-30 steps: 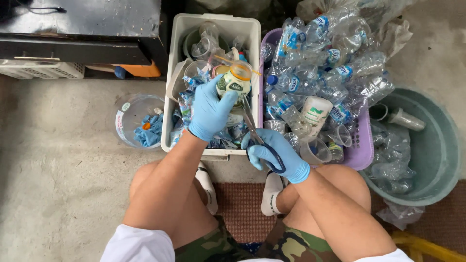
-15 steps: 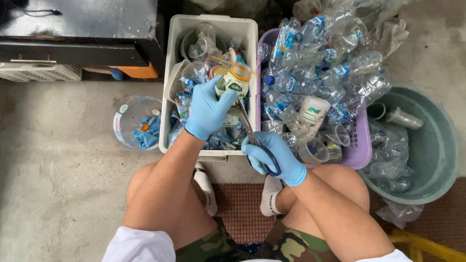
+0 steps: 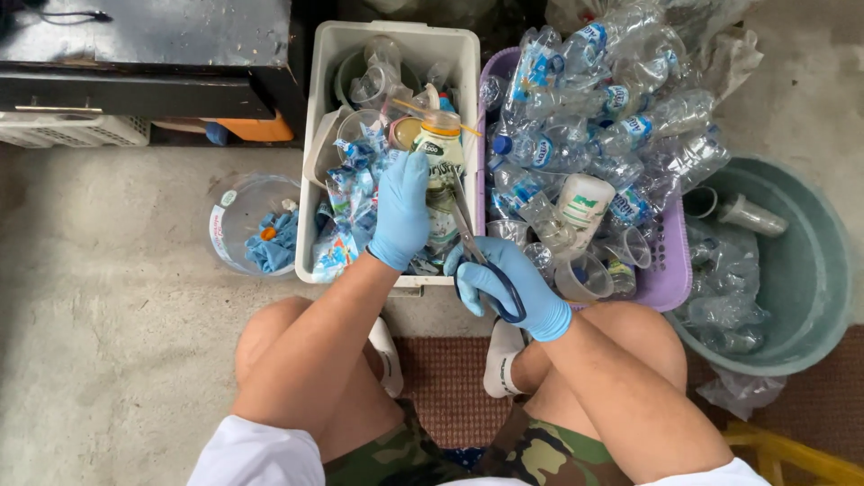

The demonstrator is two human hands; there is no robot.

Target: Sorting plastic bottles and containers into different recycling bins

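The grip of the left hand point(image 3: 400, 211), in a blue glove, is clenched around a labelled plastic bottle point(image 3: 441, 171), fingers wrapped over its left side and the bottle's capped neck pointing away from the person, above the white bin point(image 3: 396, 36). The grip of the right hand point(image 3: 513, 288), also in a blue glove, is closed through the dark handles of a pair of scissors point(image 3: 477, 252), whose blades run up and to the left to meet the lower part of the bottle just beside the left hand's fingers; whether the blades are parted cannot be told. The bottle thus lies between the two hands, held over the front half of the bin, which contains clear cups and a heap of blue and white label scraps. Both forearms are bare and extend forward from the knees of the seated person, the left arm nearly straight, the right bent inward across the thigh. To the right of the bin stands a purple basket point(image 3: 670, 279) piled with crushed clear bottles, and beyond it a green basin point(image 3: 810, 270) holding more clear plastic. To the left of the bin, on the concrete floor point(image 3: 108, 342), sits a clear tub point(image 3: 236, 211) with blue caps inside.
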